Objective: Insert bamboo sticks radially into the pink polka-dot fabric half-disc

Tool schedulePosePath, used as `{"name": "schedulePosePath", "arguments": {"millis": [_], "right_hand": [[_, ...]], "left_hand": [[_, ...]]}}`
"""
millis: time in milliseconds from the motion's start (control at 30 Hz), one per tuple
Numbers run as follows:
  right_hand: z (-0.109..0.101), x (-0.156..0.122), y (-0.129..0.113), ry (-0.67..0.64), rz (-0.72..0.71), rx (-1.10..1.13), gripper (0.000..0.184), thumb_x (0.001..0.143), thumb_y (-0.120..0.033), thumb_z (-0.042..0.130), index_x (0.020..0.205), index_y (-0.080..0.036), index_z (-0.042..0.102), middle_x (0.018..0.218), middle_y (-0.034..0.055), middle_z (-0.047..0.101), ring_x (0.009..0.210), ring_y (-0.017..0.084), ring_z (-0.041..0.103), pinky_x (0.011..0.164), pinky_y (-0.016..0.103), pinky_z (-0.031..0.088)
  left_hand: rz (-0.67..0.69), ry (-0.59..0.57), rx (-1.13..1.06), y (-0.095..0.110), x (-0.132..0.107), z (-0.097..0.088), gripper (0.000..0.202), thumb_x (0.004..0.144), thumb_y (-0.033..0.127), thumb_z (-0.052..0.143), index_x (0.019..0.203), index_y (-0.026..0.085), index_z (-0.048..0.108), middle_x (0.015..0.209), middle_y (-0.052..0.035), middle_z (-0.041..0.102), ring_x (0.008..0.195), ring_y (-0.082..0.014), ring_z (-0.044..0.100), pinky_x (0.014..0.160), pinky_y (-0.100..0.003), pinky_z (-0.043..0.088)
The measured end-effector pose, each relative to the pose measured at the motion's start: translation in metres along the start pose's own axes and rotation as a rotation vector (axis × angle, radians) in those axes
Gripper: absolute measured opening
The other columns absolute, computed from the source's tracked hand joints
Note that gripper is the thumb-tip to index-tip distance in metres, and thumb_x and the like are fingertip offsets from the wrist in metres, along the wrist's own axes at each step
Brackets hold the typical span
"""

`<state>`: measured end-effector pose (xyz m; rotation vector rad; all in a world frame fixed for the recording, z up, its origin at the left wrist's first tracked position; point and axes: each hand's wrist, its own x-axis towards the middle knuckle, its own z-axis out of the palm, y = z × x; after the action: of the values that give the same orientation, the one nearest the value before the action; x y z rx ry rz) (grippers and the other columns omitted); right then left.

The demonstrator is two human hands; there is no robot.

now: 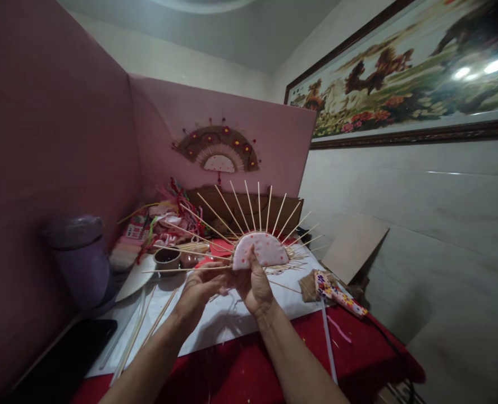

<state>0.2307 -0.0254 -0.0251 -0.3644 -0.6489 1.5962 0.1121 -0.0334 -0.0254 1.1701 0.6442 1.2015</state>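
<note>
A half-round pad of white cloth with red dots (269, 249) is held up in front of me, thin wooden sticks (249, 206) spreading from its curved edge like a fan. My right hand (255, 287) grips the pad near its lower left, thumb pressed on the front and the other fingers behind. My left hand (201, 293) is closed at the lowest left stick (168, 271), where it meets the pad. Part of the left fingers is hidden behind the fan frame.
A finished fan (221, 147) hangs on the pink board. Around the white sheet (232, 331) lie loose sticks, a dark-filled cup (167, 261), coloured craft strips (168, 219), a floral-patterned item (339, 294) and a clear rod (328, 339). A purple tumbler (80, 264) and black phone (69, 353) stand left.
</note>
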Motion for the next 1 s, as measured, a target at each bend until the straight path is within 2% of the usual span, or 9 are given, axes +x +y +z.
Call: {"name": "schedulePosePath", "arguments": {"millis": [100, 167, 267, 400, 533, 633, 767, 867, 1000], "right_hand": [[-0.001, 0.001, 0.001, 0.015, -0.051, 0.014, 0.036, 0.073, -0.050, 0.057, 0.083, -0.016, 0.059, 0.068, 0.0035, 0.068, 0.062, 0.016, 0.064, 0.054, 0.027, 0.052], [-0.002, 0.002, 0.000, 0.014, -0.053, 0.030, 0.036, 0.073, -0.050, 0.057, 0.082, -0.015, 0.059, 0.068, 0.0035, 0.068, 0.062, 0.016, 0.064, 0.054, 0.027, 0.052], [-0.002, 0.002, -0.001, 0.008, -0.036, 0.066, 0.036, 0.072, -0.049, 0.059, 0.082, -0.014, 0.058, 0.066, 0.0040, 0.067, 0.062, 0.017, 0.064, 0.055, 0.028, 0.052], [-0.003, 0.002, -0.002, 0.003, -0.017, 0.104, 0.032, 0.072, -0.045, 0.062, 0.083, -0.015, 0.059, 0.065, 0.0027, 0.068, 0.055, 0.015, 0.063, 0.056, 0.028, 0.052], [-0.003, 0.002, 0.000, 0.017, -0.011, 0.145, 0.024, 0.074, -0.038, 0.060, 0.084, -0.016, 0.059, 0.066, 0.0013, 0.068, 0.053, 0.013, 0.061, 0.055, 0.027, 0.052], [-0.004, 0.003, 0.002, 0.053, -0.015, 0.155, 0.019, 0.075, -0.033, 0.061, 0.085, -0.018, 0.059, 0.068, -0.0004, 0.068, 0.058, 0.012, 0.061, 0.057, 0.025, 0.051], [-0.006, 0.004, 0.007, 0.053, -0.010, 0.159, 0.018, 0.073, -0.029, 0.062, 0.087, -0.018, 0.060, 0.074, -0.0007, 0.069, 0.065, 0.013, 0.062, 0.059, 0.025, 0.050], [-0.006, 0.005, 0.008, 0.042, -0.007, 0.153, 0.015, 0.073, -0.029, 0.061, 0.083, -0.018, 0.060, 0.071, -0.0005, 0.068, 0.062, 0.013, 0.060, 0.056, 0.025, 0.049], [-0.005, 0.005, 0.010, 0.025, 0.015, 0.149, 0.015, 0.072, -0.031, 0.062, 0.081, -0.018, 0.061, 0.070, -0.0013, 0.067, 0.060, 0.012, 0.059, 0.054, 0.023, 0.047]], "left_hand": [[0.077, 0.074, 0.151, -0.002, 0.002, 0.000, 0.026, 0.059, 0.026, 0.072, 0.082, 0.014, 0.068, 0.073, -0.0044, 0.068, 0.064, -0.0138, 0.060, 0.059, -0.024, 0.046], [0.104, 0.143, 0.256, -0.004, 0.003, -0.001, 0.024, 0.060, 0.031, 0.071, 0.077, 0.014, 0.070, 0.060, -0.0018, 0.065, 0.053, -0.0119, 0.056, 0.052, -0.023, 0.043], [0.124, 0.208, 0.355, -0.005, 0.002, -0.004, 0.025, 0.062, 0.038, 0.069, 0.066, 0.013, 0.068, 0.045, 0.0026, 0.055, 0.039, -0.0073, 0.043, 0.040, -0.020, 0.032], [0.112, 0.179, 0.337, -0.002, 0.001, -0.005, 0.030, 0.062, 0.041, 0.068, 0.067, 0.012, 0.069, 0.039, 0.0064, 0.042, 0.038, -0.0045, 0.031, 0.038, -0.019, 0.022], [0.092, 0.141, 0.290, 0.001, 0.001, -0.006, 0.032, 0.062, 0.042, 0.068, 0.072, 0.012, 0.070, 0.041, 0.0071, 0.039, 0.039, -0.0040, 0.026, 0.038, -0.020, 0.017], [0.058, 0.150, 0.282, 0.001, 0.000, -0.006, 0.032, 0.062, 0.043, 0.068, 0.069, 0.012, 0.067, 0.039, 0.0083, 0.035, 0.037, -0.0033, 0.023, 0.038, -0.019, 0.012], [0.044, 0.170, 0.309, 0.003, -0.001, -0.004, 0.033, 0.061, 0.042, 0.069, 0.070, 0.011, 0.066, 0.038, 0.0078, 0.037, 0.035, -0.0031, 0.024, 0.036, -0.019, 0.012], [0.029, 0.171, 0.303, 0.002, -0.001, -0.004, 0.030, 0.063, 0.040, 0.068, 0.071, 0.011, 0.065, 0.036, 0.0075, 0.038, 0.033, -0.0028, 0.025, 0.035, -0.018, 0.012], [0.017, 0.164, 0.187, -0.005, 0.003, -0.007, 0.024, 0.063, 0.035, 0.069, 0.071, 0.013, 0.063, 0.035, 0.0086, 0.038, 0.031, -0.0017, 0.022, 0.033, -0.017, 0.011]]}}
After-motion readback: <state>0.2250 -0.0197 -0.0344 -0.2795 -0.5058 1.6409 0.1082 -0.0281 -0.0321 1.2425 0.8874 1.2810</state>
